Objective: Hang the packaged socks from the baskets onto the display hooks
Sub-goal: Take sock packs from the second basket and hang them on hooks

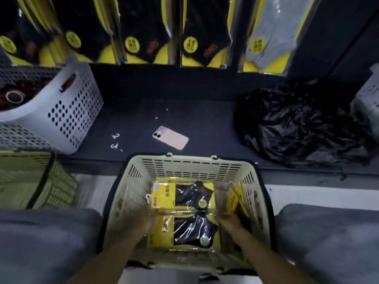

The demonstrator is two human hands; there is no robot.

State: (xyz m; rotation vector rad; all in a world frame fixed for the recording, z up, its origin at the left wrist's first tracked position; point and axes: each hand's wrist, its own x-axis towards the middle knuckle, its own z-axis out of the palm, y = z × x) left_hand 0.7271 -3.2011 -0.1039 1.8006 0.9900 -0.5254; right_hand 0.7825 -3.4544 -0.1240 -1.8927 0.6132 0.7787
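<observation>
Along the counter's back edge, starting far left, yellow-and-black hung sock packs (139,37) are dangling in rows, so that's where the stock is going. A white perforated plastic laundry basket (61,111) is sitting at the counter's left end and looks tipped forward, probably for easy reaching. Two small white plastic hooks (114,140) are lying loose near the front edge, and a pink phone (170,137) is lying camera-side up mid-counter, parked out of the way I guess. The cream slotted plastic shopping basket (190,167) is sitting just below the front edge, right by the person. The yellow-and-black packaged socks (184,194) are lying flat in its bottom, with more standing against its right wall. The left hand (143,220) is reaching for the packs' left edge and the right hand (227,220) is going in beside the standing ones. Both are blurring, so I can't tell how the fingers are set or whether they're gripping anything. A crumpled black plastic bag (297,124) is slumping at the counter's right end.
</observation>
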